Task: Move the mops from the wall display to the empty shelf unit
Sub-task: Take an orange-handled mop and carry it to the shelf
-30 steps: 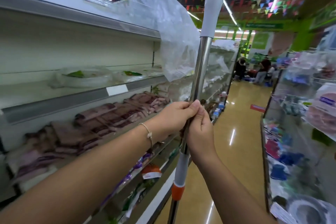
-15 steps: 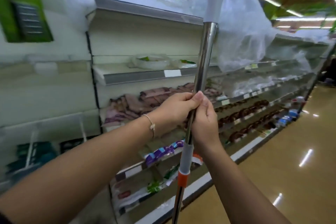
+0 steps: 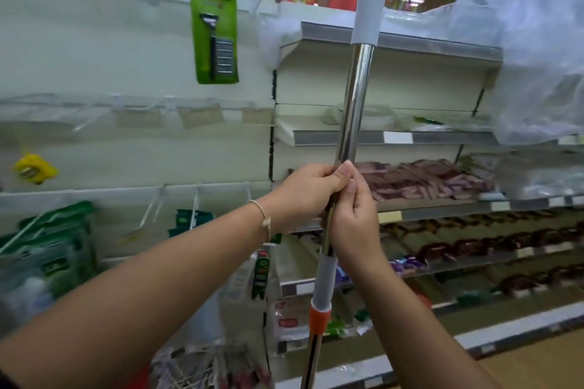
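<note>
We hold the mop (image 3: 354, 104) nearly upright before us; our left hand (image 3: 311, 196) and right hand (image 3: 354, 224) both grip its steel pole, touching each other, in front of the shelves (image 3: 395, 137), a razor pack (image 3: 215, 31) hanging to the left

Chrome mop pole (image 3: 356, 98) with grey-and-orange sleeves; green razor card (image 3: 215, 31).

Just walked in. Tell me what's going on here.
A person in a shop aisle holds a mop handle nearly upright with both hands: the left hand and right hand grip its metal shaft side by side. The mop's head is out of frame. Behind it, the shelves hold packaged goods, partly under a plastic sheet.
</note>
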A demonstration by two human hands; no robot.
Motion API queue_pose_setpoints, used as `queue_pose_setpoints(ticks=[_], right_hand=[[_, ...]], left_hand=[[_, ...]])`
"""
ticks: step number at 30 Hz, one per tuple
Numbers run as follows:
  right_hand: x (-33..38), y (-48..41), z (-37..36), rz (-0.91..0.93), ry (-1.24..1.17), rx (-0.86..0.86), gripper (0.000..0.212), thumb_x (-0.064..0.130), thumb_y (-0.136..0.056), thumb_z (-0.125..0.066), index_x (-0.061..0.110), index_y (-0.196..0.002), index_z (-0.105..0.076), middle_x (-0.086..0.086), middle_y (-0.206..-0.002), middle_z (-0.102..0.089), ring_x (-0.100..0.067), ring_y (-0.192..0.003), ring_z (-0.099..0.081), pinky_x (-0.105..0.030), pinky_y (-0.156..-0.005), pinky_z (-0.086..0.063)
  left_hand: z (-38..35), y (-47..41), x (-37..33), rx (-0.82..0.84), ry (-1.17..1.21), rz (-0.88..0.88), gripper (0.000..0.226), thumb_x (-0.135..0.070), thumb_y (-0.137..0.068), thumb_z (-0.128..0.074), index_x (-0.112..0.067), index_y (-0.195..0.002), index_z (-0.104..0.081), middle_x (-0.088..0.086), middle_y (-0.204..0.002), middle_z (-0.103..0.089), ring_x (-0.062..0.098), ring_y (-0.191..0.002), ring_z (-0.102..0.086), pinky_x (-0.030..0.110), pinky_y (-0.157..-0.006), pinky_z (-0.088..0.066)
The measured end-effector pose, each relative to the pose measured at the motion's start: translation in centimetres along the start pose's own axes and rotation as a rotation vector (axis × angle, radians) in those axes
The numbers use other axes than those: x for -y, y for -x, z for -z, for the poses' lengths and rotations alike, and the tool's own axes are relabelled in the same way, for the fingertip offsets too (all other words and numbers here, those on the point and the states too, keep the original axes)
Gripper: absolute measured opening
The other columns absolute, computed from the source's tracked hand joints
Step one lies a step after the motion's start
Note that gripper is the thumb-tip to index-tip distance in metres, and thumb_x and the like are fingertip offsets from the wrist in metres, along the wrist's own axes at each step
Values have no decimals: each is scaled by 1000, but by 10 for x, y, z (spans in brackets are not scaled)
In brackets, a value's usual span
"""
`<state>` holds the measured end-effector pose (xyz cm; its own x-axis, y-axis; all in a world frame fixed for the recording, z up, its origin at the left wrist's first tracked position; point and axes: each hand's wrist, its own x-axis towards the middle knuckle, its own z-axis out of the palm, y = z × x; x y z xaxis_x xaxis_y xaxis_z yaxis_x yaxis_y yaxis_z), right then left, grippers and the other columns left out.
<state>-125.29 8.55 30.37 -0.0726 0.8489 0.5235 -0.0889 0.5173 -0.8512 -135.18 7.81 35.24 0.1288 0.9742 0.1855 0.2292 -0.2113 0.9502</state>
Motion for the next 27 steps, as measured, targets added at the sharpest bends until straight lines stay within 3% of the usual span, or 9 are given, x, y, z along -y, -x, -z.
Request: queue_pose_setpoints(ticks=[3,5,9,13,15,16,19,24,27], right_hand=[[0,4,-25,-12,-43,42,29,34,-109,-32,40,-129,-52,9,-125,-63,-3,-119,-61,-30,-98,-53],[4,9,-44,-12,-38,70,32,35,-109,-32,33,-136,-50,7,-126,-62,-7,-121,-60,-37,-103,-53],[14,22,-85,0,-82,109,27,28,-109,-32,44,-115,-54,16,-113,-64,5,-107,-64,-22,-90,-55],[19,35,-128,-2,-93,139,27,33,-108,-33,45,-114,-56,6,-114,-67,-8,-110,-67,-34,-93,-57],[22,42,-148,12,-83,151,27,33,-108,-32,37,-120,-57,2,-114,-68,-11,-109,-68,-38,-93,-58],[25,45,-158,19,-84,154,27,32,-109,-32,35,-119,-57,2,-112,-68,-10,-107,-68,-37,-91,-59],[32,56,-189,30,-71,157,27,30,-109,-32,44,-108,-56,10,-104,-68,-2,-101,-68,-31,-86,-58],[43,75,-246,30,-61,180,35,30,-109,-32,54,-103,-57,11,-102,-70,-7,-101,-69,-44,-91,-59],[50,88,-279,35,-81,190,31,29,-109,-32,49,-106,-56,10,-105,-69,-5,-101,-69,-41,-92,-59]], left_hand=[[23,17,-2,-23,-16,23,41,-45,-102,-46,-11,-102,-69,8,-88,-71,25,-85,-68,48,-85,-58],[39,30,-2,-55,-21,36,38,-46,-101,-46,-16,-97,-70,6,-86,-72,26,-87,-70,49,-88,-59],[73,58,1,-112,-5,47,41,-45,-101,-47,-11,-97,-70,15,-92,-69,33,-89,-66,63,-92,-52],[110,85,4,-158,-1,41,50,-47,-99,-48,-2,-102,-69,31,-100,-68,42,-90,-67,64,-90,-53],[128,96,7,-156,-2,33,49,-50,-97,-49,-6,-98,-71,26,-95,-71,42,-88,-68,58,-86,-57],[138,102,10,-155,11,28,45,-49,-97,-49,-10,-92,-71,17,-85,-72,35,-80,-69,53,-80,-58],[166,122,14,-166,25,13,39,-45,-98,-48,-16,-83,-68,-2,-68,-69,16,-70,-66,37,-70,-55],[216,157,21,-182,38,3,47,-58,-79,-53,-15,-81,-69,6,-75,-68,26,-77,-65,49,-79,-56],[244,178,23,-197,59,-6,45,-56,-78,-53,-13,-78,-67,4,-68,-64,22,-70,-61,40,-69,-54]])
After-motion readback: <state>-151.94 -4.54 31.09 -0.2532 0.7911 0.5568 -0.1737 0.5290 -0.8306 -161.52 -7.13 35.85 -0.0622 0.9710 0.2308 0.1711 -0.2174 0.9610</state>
